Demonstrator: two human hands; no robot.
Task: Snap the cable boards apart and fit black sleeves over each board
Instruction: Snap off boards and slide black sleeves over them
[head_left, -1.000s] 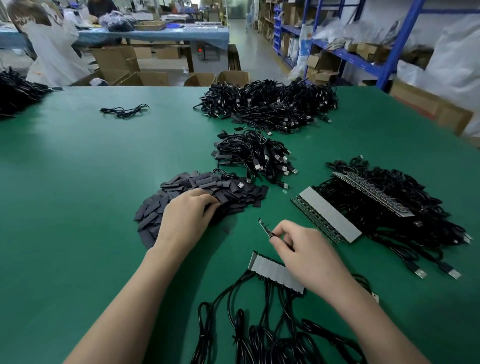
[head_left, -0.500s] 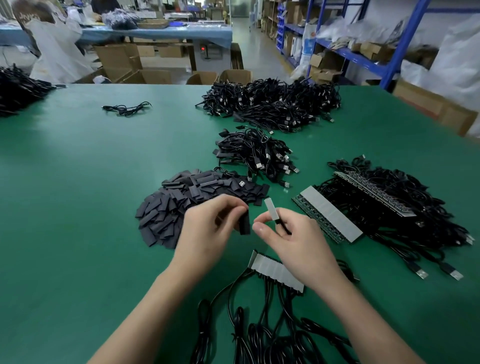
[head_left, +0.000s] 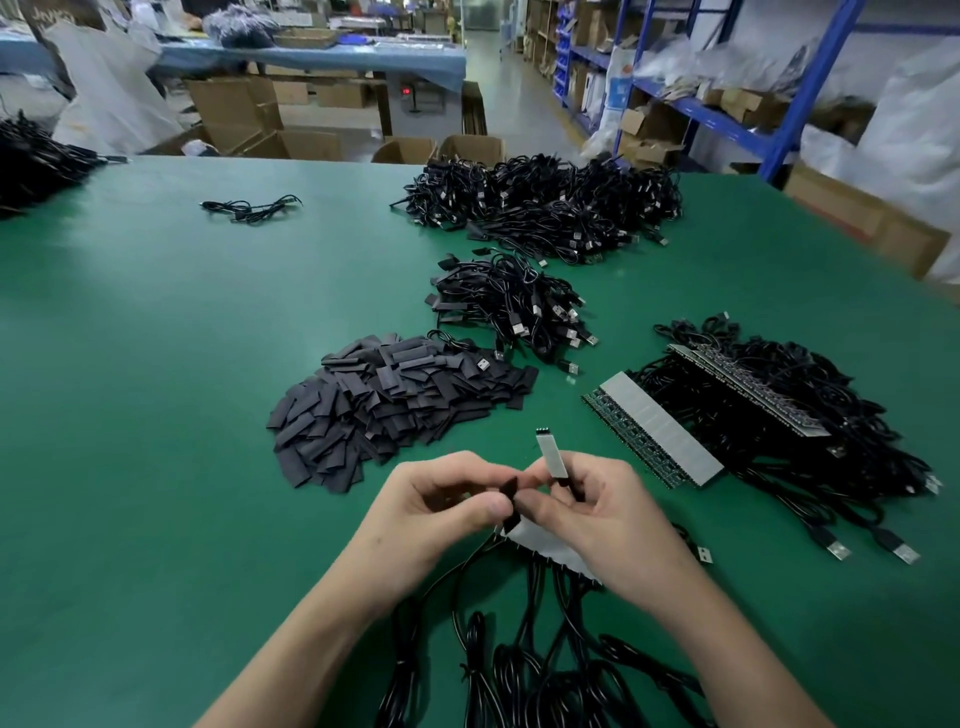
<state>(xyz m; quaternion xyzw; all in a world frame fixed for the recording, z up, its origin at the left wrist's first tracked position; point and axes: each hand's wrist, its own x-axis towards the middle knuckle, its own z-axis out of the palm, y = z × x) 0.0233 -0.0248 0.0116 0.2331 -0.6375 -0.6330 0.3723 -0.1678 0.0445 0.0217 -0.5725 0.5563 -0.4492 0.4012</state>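
Left hand pinching sleeve, right hand board

Open green table is left on the left side — the middle is blocked by the sleeve pile, the right by board strips and tangled cables.

Even overhead light, edges warped
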